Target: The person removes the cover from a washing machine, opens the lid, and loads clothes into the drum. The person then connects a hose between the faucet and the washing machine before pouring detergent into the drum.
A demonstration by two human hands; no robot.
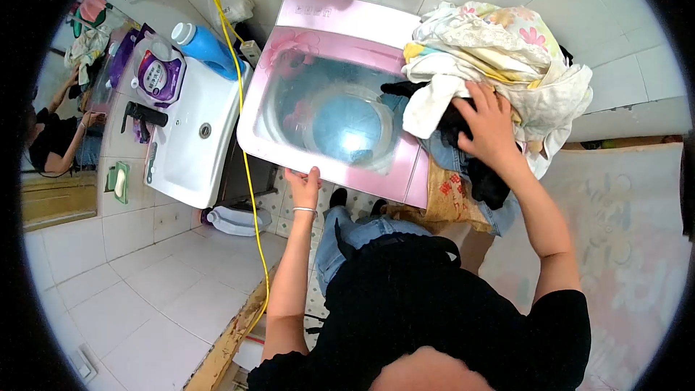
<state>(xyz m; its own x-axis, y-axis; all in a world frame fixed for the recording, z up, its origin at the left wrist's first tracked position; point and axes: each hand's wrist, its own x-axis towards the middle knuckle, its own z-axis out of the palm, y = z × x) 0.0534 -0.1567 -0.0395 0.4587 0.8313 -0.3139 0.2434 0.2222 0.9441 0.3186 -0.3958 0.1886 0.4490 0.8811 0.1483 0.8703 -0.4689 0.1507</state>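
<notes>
A pink washing machine (318,163) stands in front of me, its see-through lid (337,112) down. My left hand (302,187) is at the machine's front edge, fingertips against or just under the rim, fingers apart. Over the right end of the machine lies a heap of clothes (536,90), white and floral on top, with black and denim pieces (443,152) lower down. My right hand (489,127) rests on the heap with its fingers spread over white and black cloth. A brown sack (439,192) with red print hangs below the clothes.
Left of the machine is a white sink (192,166) with a black faucet (145,113), a blue bottle (206,51) and a purple detergent pack (156,76). A yellow cord (248,166) hangs between sink and machine. A white jug (235,221) lies below the sink.
</notes>
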